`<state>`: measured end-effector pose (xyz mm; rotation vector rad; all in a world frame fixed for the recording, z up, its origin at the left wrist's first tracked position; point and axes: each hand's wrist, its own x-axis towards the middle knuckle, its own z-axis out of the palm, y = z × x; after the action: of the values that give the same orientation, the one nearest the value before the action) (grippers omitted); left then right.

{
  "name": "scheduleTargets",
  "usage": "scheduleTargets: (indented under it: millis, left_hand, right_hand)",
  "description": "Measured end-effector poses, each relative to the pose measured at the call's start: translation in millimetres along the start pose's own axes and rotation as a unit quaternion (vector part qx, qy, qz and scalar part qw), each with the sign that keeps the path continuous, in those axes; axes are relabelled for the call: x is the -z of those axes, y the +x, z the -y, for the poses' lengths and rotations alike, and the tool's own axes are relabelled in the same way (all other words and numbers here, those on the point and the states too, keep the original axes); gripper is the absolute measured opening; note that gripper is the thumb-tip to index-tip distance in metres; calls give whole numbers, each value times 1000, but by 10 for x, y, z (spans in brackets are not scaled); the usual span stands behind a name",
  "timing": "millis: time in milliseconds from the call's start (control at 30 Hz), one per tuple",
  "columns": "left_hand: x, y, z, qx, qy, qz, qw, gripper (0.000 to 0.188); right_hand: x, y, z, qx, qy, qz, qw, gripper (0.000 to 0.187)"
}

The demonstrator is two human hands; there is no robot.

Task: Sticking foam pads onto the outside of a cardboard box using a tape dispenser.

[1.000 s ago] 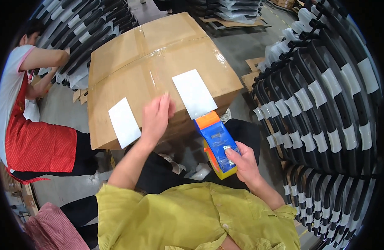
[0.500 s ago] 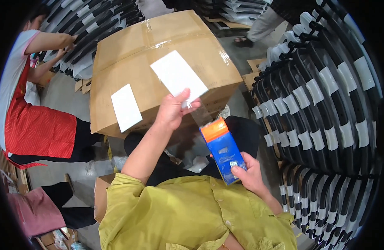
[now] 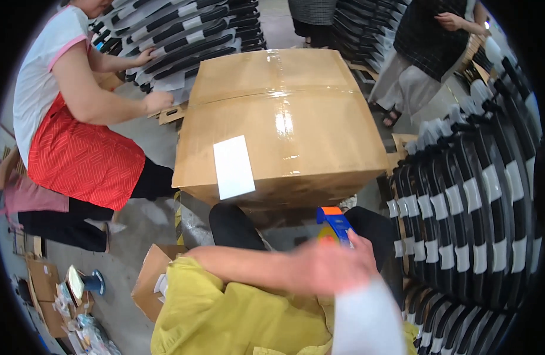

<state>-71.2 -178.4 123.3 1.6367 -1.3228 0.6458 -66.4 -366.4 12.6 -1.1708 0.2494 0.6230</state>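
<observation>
My left hand, smeared by motion, crosses my body to the right and holds a blank white card that hangs below its fingers. Mostly hidden behind it, my right hand grips a blue and orange packing tape dispenser, whose toothed end points away from me. Before me stands a large brown cardboard box with clear tape along its top seams. A second white card lies at the box's near edge, partly overhanging it.
Racks of stacked black curved frames with white wraps rise on the right; more stacks stand beyond the box. A person in a red apron works at left. An open carton sits by my left side. Other people stand behind the box.
My left hand has drawn the white card off the box top and over to my lower right. The tape dispenser is now tilted and partly covered. My view has shifted, showing more beyond the box.
</observation>
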Motion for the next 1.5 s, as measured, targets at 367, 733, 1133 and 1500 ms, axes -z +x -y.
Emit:
scheduleTargets:
  millis: [367, 733, 1133, 1500]
  left_hand:
    - [2692, -1146, 2383, 642, 496, 108, 574, 25]
    - [2214, -1082, 1853, 524, 404, 33, 749, 33]
    - [1074, -1149, 863, 337, 406, 195, 826, 54]
    - [195, -110, 705, 573, -400, 5, 715, 33]
  right_hand:
    - [194, 78, -217, -48, 28, -118, 991, 24]
    - [178, -1, -210, -23, 16, -90, 996, 27]
    - [89, -256, -99, 91, -42, -48, 994, 22]
    - [19, -844, 151, 275, -134, 30, 952, 32]
